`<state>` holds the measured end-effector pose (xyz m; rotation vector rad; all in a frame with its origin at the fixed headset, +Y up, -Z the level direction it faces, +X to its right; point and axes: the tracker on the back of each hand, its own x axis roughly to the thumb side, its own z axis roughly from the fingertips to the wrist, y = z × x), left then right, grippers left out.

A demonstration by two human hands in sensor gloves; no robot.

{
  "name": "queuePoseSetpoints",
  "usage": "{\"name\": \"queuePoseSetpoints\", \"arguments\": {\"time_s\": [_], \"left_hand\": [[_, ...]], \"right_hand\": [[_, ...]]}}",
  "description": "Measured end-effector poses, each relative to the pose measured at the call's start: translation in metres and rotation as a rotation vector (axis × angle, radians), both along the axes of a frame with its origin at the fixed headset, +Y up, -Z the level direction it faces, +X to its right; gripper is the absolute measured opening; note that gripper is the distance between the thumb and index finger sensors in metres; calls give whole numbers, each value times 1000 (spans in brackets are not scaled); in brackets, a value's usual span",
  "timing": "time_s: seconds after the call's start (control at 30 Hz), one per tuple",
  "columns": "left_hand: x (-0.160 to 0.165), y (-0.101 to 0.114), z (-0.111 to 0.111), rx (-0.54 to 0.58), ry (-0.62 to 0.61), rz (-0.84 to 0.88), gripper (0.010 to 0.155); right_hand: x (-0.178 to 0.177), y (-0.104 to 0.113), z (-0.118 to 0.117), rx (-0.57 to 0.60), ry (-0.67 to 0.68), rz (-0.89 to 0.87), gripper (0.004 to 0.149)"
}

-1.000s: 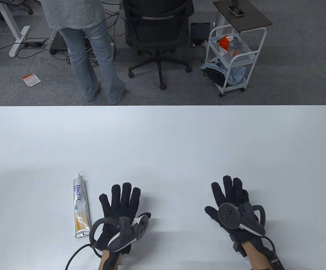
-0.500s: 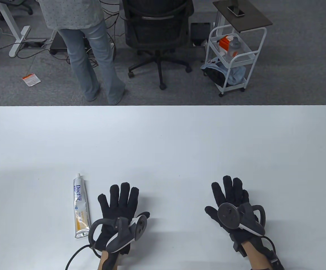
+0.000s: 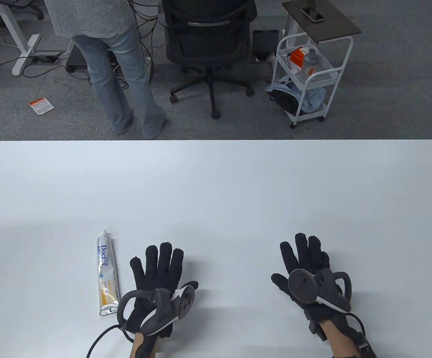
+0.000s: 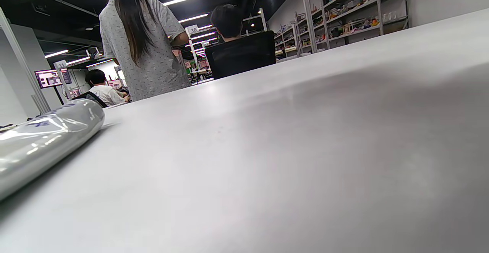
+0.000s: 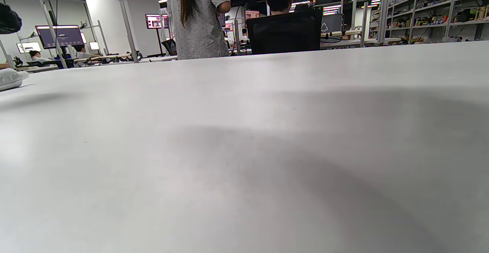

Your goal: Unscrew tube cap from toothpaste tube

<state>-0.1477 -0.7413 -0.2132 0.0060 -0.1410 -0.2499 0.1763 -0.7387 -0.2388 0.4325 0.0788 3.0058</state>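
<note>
A glossy, flattened toothpaste tube (image 3: 107, 275) lies on the smooth white desk (image 3: 216, 186), its small white cap (image 3: 104, 232) on and pointing away, crimped end nearest. Just right of it, the left hand (image 3: 156, 276) lies flat, fingers spread, holding nothing; the right hand (image 3: 307, 268) likewise, well apart.

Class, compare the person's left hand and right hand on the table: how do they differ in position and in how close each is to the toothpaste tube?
The left hand lies just beside the toothpaste tube, apart from it; the right hand is far off across the table. The left hand's tracker disc tilts toward the table's middle; the right hand's faces more upward. Both lie flat with fingers spread, holding nothing, and the cap is on the tube.
</note>
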Motion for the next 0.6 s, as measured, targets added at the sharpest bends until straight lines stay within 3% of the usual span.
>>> {"name": "queuePoseSetpoints", "arguments": {"time_s": [0.43, 0.5, 0.6], "left_hand": [[-4, 0, -1, 11, 28, 12, 86], [-10, 2, -3, 37, 84, 29, 86], [-36, 9, -7, 102, 283, 78, 85]], "right_hand": [[0, 0, 0, 0, 1, 0, 80], [0, 0, 0, -1, 2, 0, 80], [-1, 0, 0, -6, 4, -2, 80]]}}
